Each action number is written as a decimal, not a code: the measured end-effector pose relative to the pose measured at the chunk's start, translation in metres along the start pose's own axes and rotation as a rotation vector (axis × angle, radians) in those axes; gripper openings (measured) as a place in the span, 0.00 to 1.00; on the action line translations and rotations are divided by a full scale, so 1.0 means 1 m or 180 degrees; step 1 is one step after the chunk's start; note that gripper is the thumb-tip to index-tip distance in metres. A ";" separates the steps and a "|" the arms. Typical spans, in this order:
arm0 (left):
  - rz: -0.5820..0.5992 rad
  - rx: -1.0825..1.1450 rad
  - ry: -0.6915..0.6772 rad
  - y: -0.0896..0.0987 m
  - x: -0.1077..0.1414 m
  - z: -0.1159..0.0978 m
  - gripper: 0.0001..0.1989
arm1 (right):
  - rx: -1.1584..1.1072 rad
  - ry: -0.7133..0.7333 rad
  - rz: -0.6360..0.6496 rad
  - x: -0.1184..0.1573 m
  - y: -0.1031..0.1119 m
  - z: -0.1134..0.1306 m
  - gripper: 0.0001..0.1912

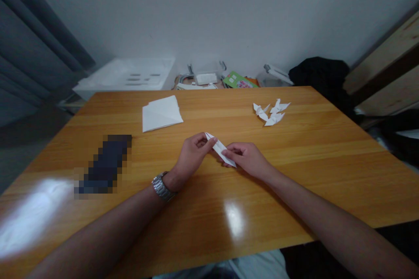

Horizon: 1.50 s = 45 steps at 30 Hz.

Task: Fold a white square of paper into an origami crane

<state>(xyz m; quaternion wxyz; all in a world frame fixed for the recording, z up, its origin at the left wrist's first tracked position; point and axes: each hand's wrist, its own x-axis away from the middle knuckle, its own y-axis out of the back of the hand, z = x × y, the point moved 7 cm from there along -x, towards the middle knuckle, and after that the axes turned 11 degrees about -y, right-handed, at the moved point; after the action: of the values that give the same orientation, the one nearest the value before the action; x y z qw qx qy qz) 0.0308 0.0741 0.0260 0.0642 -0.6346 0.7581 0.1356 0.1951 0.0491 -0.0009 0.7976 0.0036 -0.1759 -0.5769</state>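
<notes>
Paper folded into a narrow white strip (220, 146) sits between your two hands, and each one has hold of it. Your left hand (193, 153) pinches its far end, thumb on top; your right hand (248, 157) pinches near the end closer to you, thumb on top as well. The strip slants over the table (196, 239); whether its underside touches the wood, you can't tell from here

What look like three paper figures (274, 119), shaped with points, lie beyond the strip to its right and seem done. The strip looks only partly folded: it is slim and flat, with no points spread out, so shaping appears to be left. Beyond the strip to its left, well apart, lie white sheets (162, 115), seemingly not yet shaped
</notes>
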 end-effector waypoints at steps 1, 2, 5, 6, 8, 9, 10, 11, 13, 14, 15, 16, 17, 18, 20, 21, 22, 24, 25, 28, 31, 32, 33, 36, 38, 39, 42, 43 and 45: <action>0.0016 0.0086 0.0013 -0.001 0.000 0.000 0.16 | -0.0032 -0.0013 -0.0010 0.000 0.000 0.000 0.21; 0.0049 0.0184 0.0028 -0.003 0.001 0.001 0.16 | -0.0053 -0.0015 -0.0024 0.000 0.001 0.000 0.21; 0.0177 0.0435 0.0093 -0.009 0.003 0.005 0.16 | -0.0059 0.0005 -0.0024 0.000 0.000 0.000 0.21; 0.0205 0.0470 0.0111 -0.011 0.004 0.006 0.16 | -0.0050 0.0017 -0.0016 0.000 0.000 0.001 0.22; 0.0219 0.0472 0.0120 -0.012 0.004 0.007 0.15 | -0.0054 0.0021 -0.0001 0.000 -0.002 0.001 0.22; 0.0212 0.0452 0.0107 -0.012 0.004 0.007 0.15 | -0.0067 0.0007 0.0014 0.000 -0.002 0.000 0.22; 0.0213 0.0421 0.0092 -0.011 0.004 0.007 0.15 | -0.0085 -0.0008 0.0029 0.000 -0.003 0.000 0.22; 0.0211 0.0387 0.0077 -0.011 0.004 0.006 0.15 | -0.0093 -0.0015 0.0046 0.000 -0.004 0.000 0.22; 0.0185 0.0301 0.0058 -0.009 0.003 0.004 0.15 | -0.0062 0.0033 0.0066 0.001 -0.005 0.002 0.22; 0.0179 0.0252 0.0053 -0.009 0.003 0.003 0.15 | -0.0010 0.0089 0.0069 0.001 -0.005 0.003 0.22; 0.0184 0.0204 0.0046 -0.008 0.003 0.002 0.15 | 0.0064 0.0155 0.0058 0.002 -0.004 0.005 0.22; 0.0208 0.0161 0.0036 -0.008 0.003 0.002 0.15 | 0.0144 0.0215 0.0039 0.002 -0.004 0.007 0.22; 0.0233 0.0126 0.0020 -0.009 0.003 0.001 0.15 | 0.0212 0.0254 0.0027 0.002 -0.003 0.008 0.22; 0.0276 0.0103 0.0005 -0.009 0.003 0.001 0.15 | 0.0251 0.0266 0.0026 0.003 -0.003 0.008 0.22; 0.0346 0.0098 -0.0011 -0.011 0.004 0.002 0.15 | 0.0258 0.0241 0.0057 0.003 -0.004 0.007 0.22; 0.0374 0.0115 -0.0006 -0.012 0.004 0.004 0.15 | 0.0243 0.0223 0.0077 0.003 -0.004 0.007 0.22; 0.0387 0.0141 0.0006 -0.012 0.005 0.005 0.15 | 0.0232 0.0212 0.0094 0.003 -0.004 0.007 0.22; 0.0381 0.0217 0.0043 -0.013 0.006 0.007 0.15 | 0.0231 0.0213 0.0113 0.003 -0.005 0.007 0.22; 0.0379 0.0262 0.0063 -0.014 0.006 0.008 0.15 | 0.0233 0.0217 0.0113 0.004 -0.005 0.008 0.22; 0.0374 0.0367 0.0096 -0.014 0.006 0.006 0.15 | 0.0233 0.0216 0.0096 0.005 -0.005 0.009 0.23; 0.0346 0.0392 0.0087 -0.014 0.005 0.004 0.16 | 0.0207 0.0186 0.0090 0.006 -0.005 0.010 0.23; 0.0317 0.0375 0.0075 -0.013 0.004 0.003 0.16 | 0.0174 0.0166 0.0113 0.006 -0.006 0.010 0.23; 0.0288 0.0354 0.0057 -0.012 0.004 0.003 0.16 | 0.0134 0.0147 0.0136 0.006 -0.007 0.010 0.23; 0.0202 0.0257 -0.0002 -0.010 0.003 0.002 0.16 | 0.0059 0.0151 0.0170 0.007 -0.008 0.011 0.23; 0.0187 0.0180 -0.0038 -0.009 0.003 0.001 0.16 | 0.0128 0.0198 0.0106 0.007 -0.007 0.013 0.22; 0.0189 0.0137 -0.0056 -0.009 0.003 0.002 0.15 | 0.0185 0.0220 0.0042 0.007 -0.006 0.014 0.21; 0.0204 -0.0035 -0.0123 -0.009 0.003 0.002 0.16 | 0.0346 0.0256 -0.0134 0.007 -0.002 0.016 0.21; 0.0213 -0.0107 -0.0139 -0.009 0.003 0.002 0.16 | 0.0383 0.0267 -0.0169 0.007 -0.001 0.016 0.21; 0.0208 -0.0177 -0.0145 -0.009 0.003 0.003 0.17 | 0.0442 0.0290 -0.0198 0.007 0.000 0.016 0.20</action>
<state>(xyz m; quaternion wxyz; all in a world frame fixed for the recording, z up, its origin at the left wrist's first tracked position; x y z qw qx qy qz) 0.0392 0.0702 0.0212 0.0592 -0.6078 0.7728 0.1731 0.1926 0.0463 0.0162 0.7843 0.0905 -0.1788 -0.5871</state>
